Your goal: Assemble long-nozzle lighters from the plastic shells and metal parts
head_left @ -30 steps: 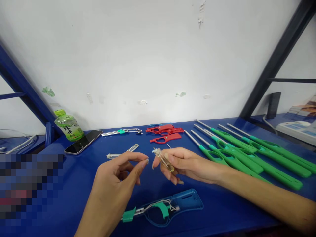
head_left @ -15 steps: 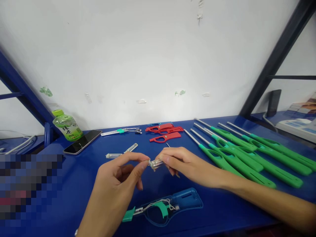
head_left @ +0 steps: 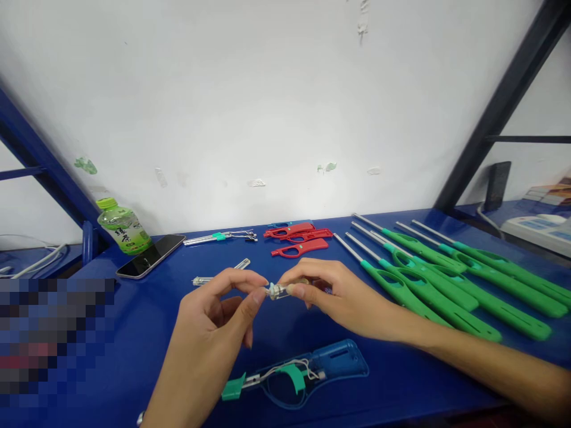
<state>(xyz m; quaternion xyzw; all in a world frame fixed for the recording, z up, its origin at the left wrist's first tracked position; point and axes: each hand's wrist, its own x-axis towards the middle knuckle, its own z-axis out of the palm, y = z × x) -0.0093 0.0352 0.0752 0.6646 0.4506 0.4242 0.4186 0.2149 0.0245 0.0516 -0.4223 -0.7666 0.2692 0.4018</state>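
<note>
My right hand [head_left: 332,294] pinches a small clear plastic tube [head_left: 281,291] above the blue table [head_left: 134,333]. My left hand [head_left: 214,318] meets it, thumb and forefinger pinched on a tiny part at the tube's left end. Below both hands lies an open blue lighter shell [head_left: 307,371] with a teal trigger, a teal tip and thin wires inside.
Several green long-nosed lighters [head_left: 437,273] lie in a row at right. Red handle shells [head_left: 297,238] sit behind the hands, clear tubes [head_left: 220,273] and metal rods with wires [head_left: 220,238] to their left. A phone [head_left: 149,255] and a green bottle [head_left: 122,226] are at back left.
My right hand turned the clear tube from slanted to level and brought its end to my left fingertips, which now touch it. The hands closed the gap between them.
</note>
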